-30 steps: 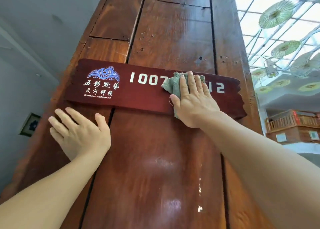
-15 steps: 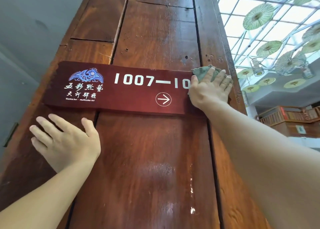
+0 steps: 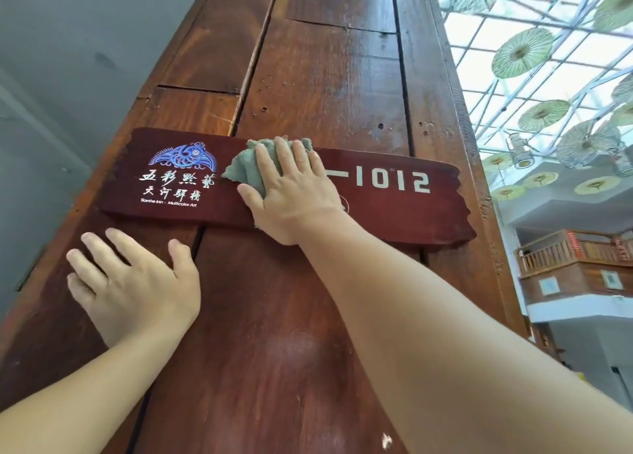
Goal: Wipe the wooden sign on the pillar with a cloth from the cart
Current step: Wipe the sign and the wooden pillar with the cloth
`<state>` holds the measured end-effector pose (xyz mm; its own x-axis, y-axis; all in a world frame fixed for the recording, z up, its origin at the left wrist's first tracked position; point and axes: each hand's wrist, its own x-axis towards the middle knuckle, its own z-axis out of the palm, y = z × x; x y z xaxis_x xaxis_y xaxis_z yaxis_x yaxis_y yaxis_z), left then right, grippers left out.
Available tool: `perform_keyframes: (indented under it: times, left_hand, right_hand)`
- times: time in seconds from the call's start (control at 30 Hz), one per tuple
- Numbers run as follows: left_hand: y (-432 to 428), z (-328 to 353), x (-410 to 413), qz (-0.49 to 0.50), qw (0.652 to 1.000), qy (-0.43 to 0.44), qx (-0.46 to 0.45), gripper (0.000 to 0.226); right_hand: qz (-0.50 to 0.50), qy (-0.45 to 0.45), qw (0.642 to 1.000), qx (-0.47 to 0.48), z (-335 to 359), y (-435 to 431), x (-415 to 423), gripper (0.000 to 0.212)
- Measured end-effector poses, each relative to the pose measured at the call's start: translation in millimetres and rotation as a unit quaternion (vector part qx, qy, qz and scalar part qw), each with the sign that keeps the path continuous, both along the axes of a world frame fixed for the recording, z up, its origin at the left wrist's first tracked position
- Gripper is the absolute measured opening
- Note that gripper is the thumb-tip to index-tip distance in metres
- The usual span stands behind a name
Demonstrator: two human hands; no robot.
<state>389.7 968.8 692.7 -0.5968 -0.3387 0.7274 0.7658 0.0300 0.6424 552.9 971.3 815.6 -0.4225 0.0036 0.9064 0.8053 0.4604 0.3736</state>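
Observation:
A dark red wooden sign (image 3: 394, 210) with a blue fish emblem, white characters and the number 1012 is fixed across the wooden pillar (image 3: 329, 76). My right hand (image 3: 294, 193) presses a grey-green cloth (image 3: 245, 167) flat against the middle of the sign, covering the first digits and most of the arrow mark. My left hand (image 3: 133, 285) lies flat on the pillar below the sign's left end, fingers spread, holding nothing.
A grey wall (image 3: 51, 76) stands to the left of the pillar. To the right, a glass roof hung with green paper parasols (image 3: 522, 52) and a wooden balcony (image 3: 575, 251) are in the background.
My right hand has slid the cloth leftward from the sign's right end to its middle, uncovering 1012. My left hand has stayed flat on the pillar.

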Motion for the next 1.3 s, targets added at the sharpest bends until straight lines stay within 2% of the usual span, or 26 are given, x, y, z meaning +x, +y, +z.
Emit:
perform_keyframes:
  times: [0.17,0.3,0.4,0.5,0.6,0.8,0.93,1.07,1.13,1.2,1.27,1.3]
  left_hand:
    - [-4.0,-5.6,-5.1,-0.002,1.000,0.018,-0.012,0.088]
    - [-3.1,-9.3,-9.9,-0.001,0.999,0.033,-0.010,0.089]
    - [2.2,-7.4,-17.1,-0.005,0.999,0.030,-0.011,0.088]
    - [6.4,-4.3,-19.7,-0.025,1.000,0.017,-0.006,0.086]
    - [4.7,-8.3,-16.9,-0.026,0.999,0.017,-0.015,0.086]
    - [4.7,-7.0,-20.7,-0.060,0.998,0.008,-0.036,0.088]
    - [-7.1,-8.3,-21.2,-0.064,0.994,0.001,-0.087,0.094]
    - [-22.6,-8.1,-17.7,-0.055,0.991,0.007,-0.122,0.089]
    - [-31.5,-3.7,-15.3,-0.083,0.982,-0.017,-0.168,0.088]
    - [-41.7,-0.8,-8.9,-0.118,0.969,-0.041,-0.213,0.091]
    - [-52.0,-8.0,-2.2,-0.151,0.955,-0.042,-0.251,0.094]
    - [-56.3,-13.6,1.7,-0.169,0.948,-0.033,-0.267,0.094]
  right_hand:
    - [-0.030,0.065,0.996,-0.054,-11.7,26.5,78.1,0.074]
    - [-0.056,0.152,0.981,-0.105,-34.1,52.1,155.2,0.075]
    - [-0.039,0.177,0.974,-0.137,-56.4,64.4,192.4,0.073]
    - [0.034,0.220,0.964,-0.147,-68.5,72.5,198.1,0.070]
    - [0.066,0.234,0.960,-0.141,-72.3,70.0,191.5,0.066]
    - [-0.007,0.236,0.967,-0.098,-78.6,58.2,189.8,0.059]
    - [-0.022,0.240,0.963,-0.121,-73.1,50.6,193.7,0.061]
    - [0.019,0.278,0.944,-0.178,-78.7,41.3,196.7,0.039]
    - [0.028,0.231,0.953,-0.195,-84.8,30.7,197.6,0.037]
    - [0.040,0.108,0.959,-0.260,-90.2,6.8,191.8,0.035]
    - [0.028,-0.041,0.929,-0.368,-101.1,-24.0,176.0,0.038]
    - [0.028,-0.085,0.911,-0.402,-108.4,-35.9,166.0,0.041]
